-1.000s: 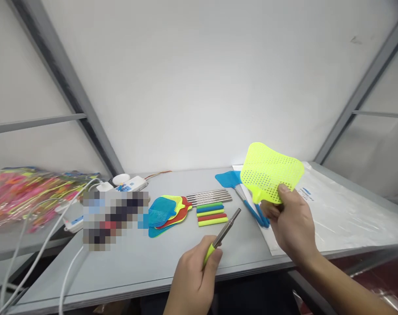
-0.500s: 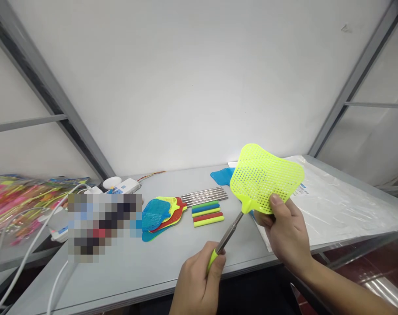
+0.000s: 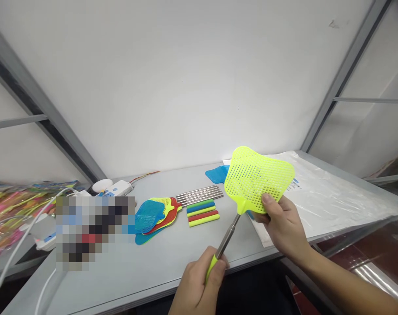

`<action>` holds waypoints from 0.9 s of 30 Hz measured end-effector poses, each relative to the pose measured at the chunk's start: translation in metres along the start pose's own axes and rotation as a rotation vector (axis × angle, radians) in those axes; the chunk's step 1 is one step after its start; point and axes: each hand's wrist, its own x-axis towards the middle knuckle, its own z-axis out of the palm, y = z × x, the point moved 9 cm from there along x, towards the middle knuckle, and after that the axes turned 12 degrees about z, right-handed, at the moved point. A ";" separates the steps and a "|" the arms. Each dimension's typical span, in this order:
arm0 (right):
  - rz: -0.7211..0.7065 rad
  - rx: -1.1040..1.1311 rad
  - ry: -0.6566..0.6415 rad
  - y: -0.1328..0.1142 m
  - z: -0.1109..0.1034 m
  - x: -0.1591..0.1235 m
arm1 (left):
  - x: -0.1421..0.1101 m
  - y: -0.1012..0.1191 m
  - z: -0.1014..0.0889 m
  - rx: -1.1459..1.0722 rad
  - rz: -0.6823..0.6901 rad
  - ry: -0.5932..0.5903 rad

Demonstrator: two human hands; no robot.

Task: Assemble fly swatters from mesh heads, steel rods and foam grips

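Note:
My right hand (image 3: 282, 227) pinches the lower edge of a neon yellow perforated swatter head (image 3: 256, 179), held up over the grey table (image 3: 146, 262). My left hand (image 3: 200, 286) is closed round the yellow grip of a metal telescopic rod (image 3: 227, 238). The rod's tip meets the socket at the base of the swatter head. On the table lie several coloured swatter heads (image 3: 155, 215), a row of metal rods (image 3: 199, 194) and coloured grip sleeves (image 3: 202, 211).
A blue swatter (image 3: 217, 174) lies behind the yellow head. Clear plastic bags (image 3: 333, 197) cover the table's right side. At the left are a white power strip (image 3: 115, 188), white cables (image 3: 18, 245), a blurred patch and a heap of bright packaged items (image 3: 12, 205).
The rod's tip and the yellow head's socket came together; a second ago they were apart. Both hands shifted slightly left in the view as my head turned.

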 end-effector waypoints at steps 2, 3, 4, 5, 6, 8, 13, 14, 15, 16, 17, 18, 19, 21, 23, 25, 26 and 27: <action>0.028 -0.069 -0.051 -0.001 0.000 -0.002 | -0.006 -0.003 0.013 -0.257 -0.084 -0.136; 0.039 -0.119 -0.085 -0.002 0.000 -0.003 | -0.009 -0.002 0.018 -0.345 -0.112 -0.188; 0.047 -0.175 -0.116 -0.003 -0.001 -0.004 | -0.011 -0.001 0.019 -0.380 -0.122 -0.216; 0.058 -0.234 -0.140 -0.003 -0.002 -0.004 | -0.011 0.000 0.017 -0.356 -0.113 -0.219; 0.073 -0.290 -0.155 -0.004 -0.005 -0.003 | -0.010 0.002 0.012 -0.280 -0.088 -0.202; 0.139 -0.375 -0.171 -0.001 -0.013 -0.001 | -0.006 0.006 -0.001 -0.048 -0.019 -0.135; 0.377 -0.377 -0.209 0.012 -0.018 0.006 | -0.004 0.011 -0.014 0.381 0.043 -0.050; 0.386 -0.365 -0.205 0.012 -0.016 0.007 | -0.004 0.011 -0.014 0.422 0.041 -0.054; 0.379 -0.356 -0.197 0.012 -0.013 0.008 | -0.004 0.010 -0.013 0.450 0.039 -0.059; 0.365 -0.352 -0.185 0.011 -0.011 0.010 | -0.005 0.010 -0.013 0.469 0.036 -0.064; 0.347 -0.351 -0.171 0.011 -0.009 0.011 | -0.005 0.010 -0.013 0.478 0.031 -0.066; 0.328 -0.354 -0.155 0.011 -0.008 0.012 | -0.004 0.011 -0.013 0.479 0.025 -0.065; 0.311 -0.364 -0.147 0.011 -0.007 0.013 | -0.004 0.011 -0.014 0.472 0.019 -0.059; 0.291 -0.397 -0.155 0.012 -0.006 0.014 | -0.003 0.012 -0.015 0.427 0.008 -0.050; 0.286 -0.430 -0.180 0.014 -0.004 0.014 | -0.001 0.010 -0.011 0.329 -0.003 -0.072; 0.286 -0.447 -0.203 0.015 -0.002 0.013 | 0.000 0.008 -0.004 0.183 -0.008 -0.123; 0.283 -0.449 -0.213 0.014 0.000 0.013 | 0.001 0.008 0.000 0.110 -0.009 -0.146; 0.274 -0.449 -0.226 0.014 0.002 0.013 | 0.001 0.007 0.003 0.048 -0.012 -0.159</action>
